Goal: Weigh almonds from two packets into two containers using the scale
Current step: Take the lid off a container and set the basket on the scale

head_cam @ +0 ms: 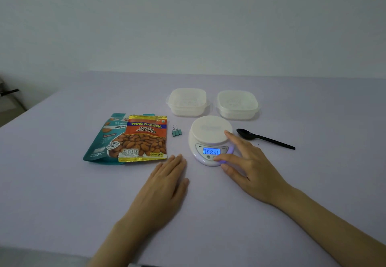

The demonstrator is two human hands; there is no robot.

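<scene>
Lavender tabletop [62,183] is being scanned: mid-frame, the scale [211,141] is being pressed by the spread right hand [250,162], left hand [167,183] being rested flat, packets [144,139] left, containers [187,111] behind. Zeroing may be getting skewed by a fingertip [228,133] at the platform.

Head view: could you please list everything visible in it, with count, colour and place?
table: one, pale lilac, fills the lower view
teal packet: one, left of centre, partly under the orange packet
orange packet: one, salted almonds, lying on the teal packet
clip: one, teal, between the packets and the scale
scale: one, white, blue display lit, centre
left container: one, clear white, behind the scale
right container: one, clear white, beside the left container
spoon: one, black, right of the scale
left hand: flat on the table, near the packets
right hand: fingers spread, thumb at the scale's front buttons
</scene>
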